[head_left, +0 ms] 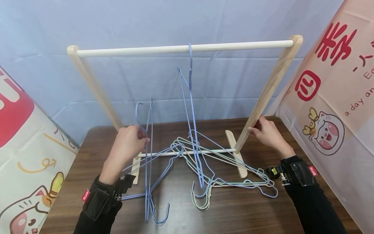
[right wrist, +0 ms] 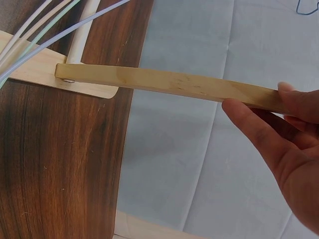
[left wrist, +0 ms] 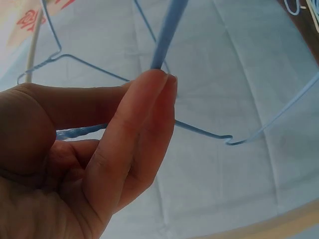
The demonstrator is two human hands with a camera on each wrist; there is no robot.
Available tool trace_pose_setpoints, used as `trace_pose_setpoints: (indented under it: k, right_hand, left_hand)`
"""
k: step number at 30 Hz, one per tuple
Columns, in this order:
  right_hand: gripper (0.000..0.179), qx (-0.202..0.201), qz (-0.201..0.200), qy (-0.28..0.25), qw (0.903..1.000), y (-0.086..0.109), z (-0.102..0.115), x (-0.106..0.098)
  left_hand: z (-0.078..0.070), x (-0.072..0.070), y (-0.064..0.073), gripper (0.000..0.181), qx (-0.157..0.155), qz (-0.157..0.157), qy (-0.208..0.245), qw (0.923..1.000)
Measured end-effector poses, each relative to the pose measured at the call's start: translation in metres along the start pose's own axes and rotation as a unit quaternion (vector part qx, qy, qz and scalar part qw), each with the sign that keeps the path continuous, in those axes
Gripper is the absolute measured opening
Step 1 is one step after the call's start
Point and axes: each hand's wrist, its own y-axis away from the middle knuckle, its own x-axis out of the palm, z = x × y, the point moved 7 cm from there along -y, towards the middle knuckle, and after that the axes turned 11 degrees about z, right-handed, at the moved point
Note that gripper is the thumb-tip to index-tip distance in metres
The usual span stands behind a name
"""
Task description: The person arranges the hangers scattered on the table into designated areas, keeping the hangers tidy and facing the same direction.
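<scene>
My left hand pinches a blue wire clothes hanger near its hook, on the left side of the clothes rack. Seen from the left wrist, thumb and fingertips meet on the blue hook. The hanger's hook points up, below the level of the white rail. With thumb and fingers on either side, my right hand grips the rack's right wooden post, low down in the head view. Another blue hanger hangs from the middle of the rail.
Several blue, green and cream hangers lie overlapping on the dark wooden table, some across the rack's lower bar. The rack's right foot stands on the table. A pale cloth hangs behind, printed cloths at both sides.
</scene>
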Motion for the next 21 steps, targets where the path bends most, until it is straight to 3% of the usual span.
trace_pose_setpoints:
  k: [10, 21]
  right_hand:
    - [0.029, -0.003, 0.002, -0.001, 1.0000, 0.000, 0.000, 0.000]
    - [0.033, 0.001, 0.008, -0.003, 1.0000, 0.000, -0.001, 0.001]
  left_hand:
    - [-0.019, -0.014, -0.002, 0.012, 0.022, 0.002, -0.040, 0.9990]
    - [-0.036, -0.025, -0.004, 0.010, 0.023, -0.008, -0.015, 0.9996]
